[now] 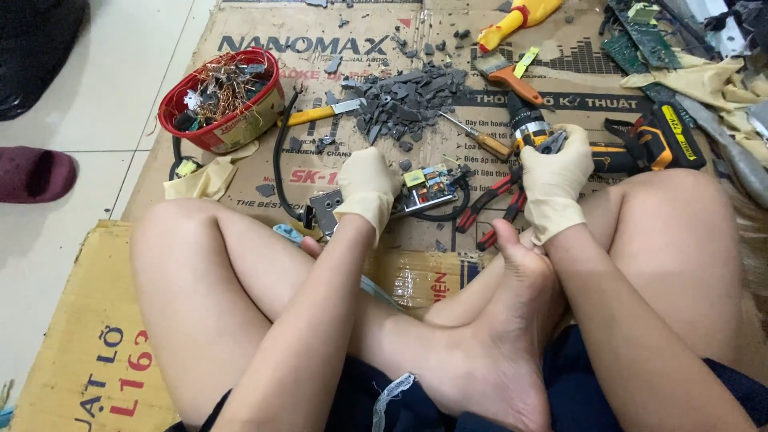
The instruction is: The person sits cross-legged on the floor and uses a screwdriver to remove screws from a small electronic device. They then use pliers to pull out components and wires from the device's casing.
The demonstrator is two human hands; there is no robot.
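Observation:
I sit cross-legged on flattened cardboard (pixel 88 336). My left hand (pixel 366 188), in a pale rubber glove, presses down on a small circuit board with a metal bracket (pixel 424 192) and a black cable (pixel 278 172). My right hand (pixel 554 172), also gloved, grips pliers with red and black handles (pixel 490 210); the jaws poke out above the fingers. A yellow and black cordless drill (pixel 632 148) lies just behind that hand, touching it.
A red bowl (pixel 228 120) of copper wire scraps stands at the left. A pile of dark grey broken pieces (pixel 408 100), a yellow-handled knife (pixel 320 112), a screwdriver (pixel 480 138), an orange brush (pixel 512 76) and green circuit boards (pixel 640 36) lie beyond. A maroon slipper (pixel 36 172) rests on the tiles.

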